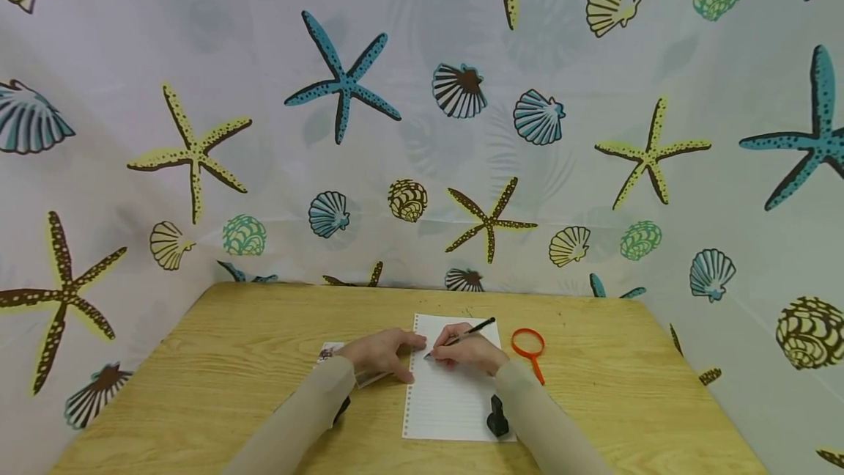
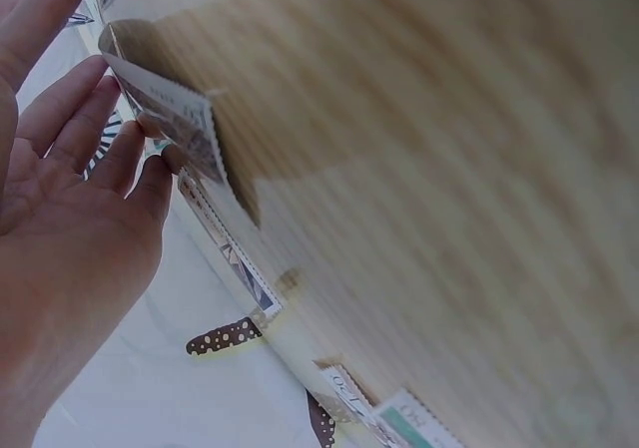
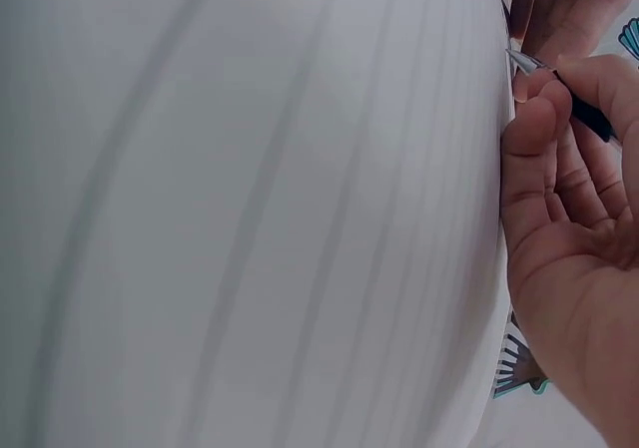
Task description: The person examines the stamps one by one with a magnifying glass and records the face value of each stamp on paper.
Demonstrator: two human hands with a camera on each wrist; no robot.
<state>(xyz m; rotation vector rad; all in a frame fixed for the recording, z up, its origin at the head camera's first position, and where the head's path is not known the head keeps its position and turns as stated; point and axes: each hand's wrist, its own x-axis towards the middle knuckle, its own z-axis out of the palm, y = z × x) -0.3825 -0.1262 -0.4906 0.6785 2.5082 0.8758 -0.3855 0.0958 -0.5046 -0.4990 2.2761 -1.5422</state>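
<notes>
A loose-leaf sheet of lined paper (image 1: 455, 413) with holes down its left side lies on the wooden table. My right hand (image 1: 469, 352) pinches a black pen (image 1: 480, 326) over the upper part of the sheet, its tip close to the paper. In the right wrist view the pen's silver tip (image 3: 524, 61) points away past the thumb and finger. My left hand (image 1: 382, 352) rests at the sheet's left edge with fingers extended. Beneath and beside it are postage stamps; one stamp (image 2: 175, 119) curls up near the fingertips in the left wrist view.
A red magnifying glass (image 1: 527, 343) lies right of the sheet. More stamps (image 2: 419, 423) lie on the wooden table (image 1: 250, 343) at the left. A black wrist camera (image 1: 497, 420) sits at the right sleeve. A shell-and-starfish cloth (image 1: 409, 145) hangs behind the table.
</notes>
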